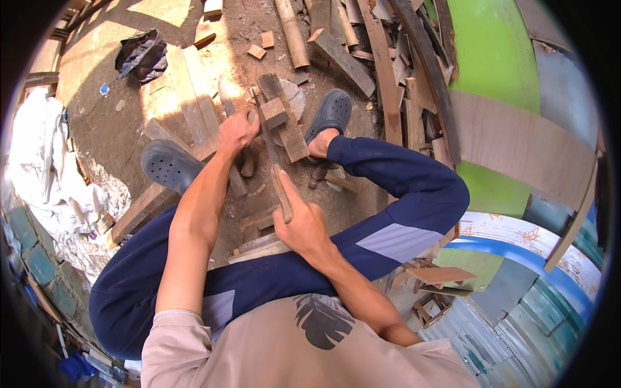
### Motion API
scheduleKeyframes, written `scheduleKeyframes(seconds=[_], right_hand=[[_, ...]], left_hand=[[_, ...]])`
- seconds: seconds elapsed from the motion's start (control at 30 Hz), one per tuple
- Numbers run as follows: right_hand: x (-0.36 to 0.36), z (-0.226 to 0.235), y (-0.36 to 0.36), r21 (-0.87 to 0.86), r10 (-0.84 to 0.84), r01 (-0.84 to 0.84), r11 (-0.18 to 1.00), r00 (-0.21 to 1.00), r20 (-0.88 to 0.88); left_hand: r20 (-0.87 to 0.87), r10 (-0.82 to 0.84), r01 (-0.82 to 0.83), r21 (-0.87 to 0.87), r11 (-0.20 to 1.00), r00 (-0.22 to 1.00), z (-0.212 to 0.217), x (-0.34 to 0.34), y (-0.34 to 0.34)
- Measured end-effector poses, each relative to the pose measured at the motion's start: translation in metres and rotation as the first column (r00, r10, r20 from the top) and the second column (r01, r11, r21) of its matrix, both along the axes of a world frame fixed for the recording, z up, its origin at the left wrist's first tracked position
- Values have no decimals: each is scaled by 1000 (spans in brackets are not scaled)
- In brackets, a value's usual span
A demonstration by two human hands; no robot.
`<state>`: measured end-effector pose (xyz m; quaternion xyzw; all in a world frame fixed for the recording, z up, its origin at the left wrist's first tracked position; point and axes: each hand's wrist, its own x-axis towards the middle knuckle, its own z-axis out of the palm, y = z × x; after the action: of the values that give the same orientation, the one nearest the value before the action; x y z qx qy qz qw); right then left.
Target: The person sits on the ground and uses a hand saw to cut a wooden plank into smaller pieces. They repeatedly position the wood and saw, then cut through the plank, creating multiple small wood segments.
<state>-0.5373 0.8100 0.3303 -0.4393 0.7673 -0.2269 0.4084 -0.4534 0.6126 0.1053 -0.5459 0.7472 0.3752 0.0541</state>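
Note:
My right hand [302, 225] is closed round the wooden handle of a long, narrow, dark-bladed tool [268, 139], with a finger laid along the handle. The blade points away from me and passes just left of a small wood block [274, 114]. That block lies across a thicker wooden plank [291, 139] on the ground between my feet. Beside the far part of the blade, my left hand [239, 131] is closed, its fingers curled. What it grips is hidden by the hand. Whether the blade is a saw or a knife cannot be made out.
Long pale boards [194, 90] lie on the dirt beyond my left foot. Lumber scraps [394, 71] are heaped at the far right. A crumpled dark plastic bag [141, 57] lies far left, above white cloth [45, 155]. Dark clogs [171, 167] are on my feet.

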Motion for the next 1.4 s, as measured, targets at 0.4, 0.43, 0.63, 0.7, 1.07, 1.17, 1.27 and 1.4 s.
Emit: scheduleKeyframes(seconds=[0.4,0.43,0.63,0.7,1.07,1.17,1.27,1.4], right_hand=[[-19,26,-1,0,-68,68,998,990,122],[-19,28,-2,35,-65,61,998,990,128],[-27,27,14,-10,-75,77,997,985,157],[-28,24,13,12,-78,77,997,982,172],[-27,0,13,-177,-122,153,972,977,174],[-35,-28,-25,-53,-130,142,988,975,180],[-35,-11,-21,60,-124,116,991,976,177],[-26,4,20,-127,-122,148,981,974,191]], left_hand=[[13,5,-5,20,1000,1000,-11,3,-1],[18,3,-3,16,1000,1000,-9,3,-1],[18,-7,7,6,1000,1000,-4,3,0],[1,-4,4,-11,1000,1000,-5,3,0],[-9,11,-12,-22,1000,1000,-4,3,0],[7,-1,1,8,1000,1000,-1,0,0],[11,6,-6,5,1000,1000,2,2,-2],[32,-3,4,-9,1000,999,0,4,-2]])
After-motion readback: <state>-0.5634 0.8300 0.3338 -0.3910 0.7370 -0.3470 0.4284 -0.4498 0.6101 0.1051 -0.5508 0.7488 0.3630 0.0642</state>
